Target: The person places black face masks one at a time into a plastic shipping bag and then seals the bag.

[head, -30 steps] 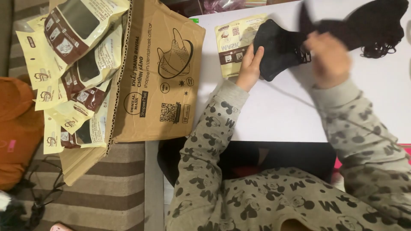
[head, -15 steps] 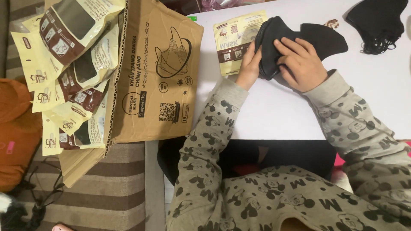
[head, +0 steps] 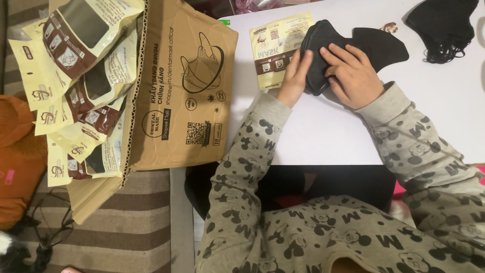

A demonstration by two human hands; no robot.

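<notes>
Both hands (head: 323, 73) press folded black masks (head: 353, 48).

The soft folded face mask (head: 353, 50) is black. The flat paper pouch (head: 273, 48) is pale yellow with brown. The big cardboard box (head: 177, 91) is brown. The smooth table (head: 328, 131) is white.

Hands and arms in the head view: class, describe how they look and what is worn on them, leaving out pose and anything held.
Both hands are bare, with no gloves, rings or watch visible. The left hand and right hand come out of long grey-beige sleeves with plain ribbed cuffs, printed all over with dark cartoon mouse heads and capital letters. The same fabric covers the torso.
</notes>
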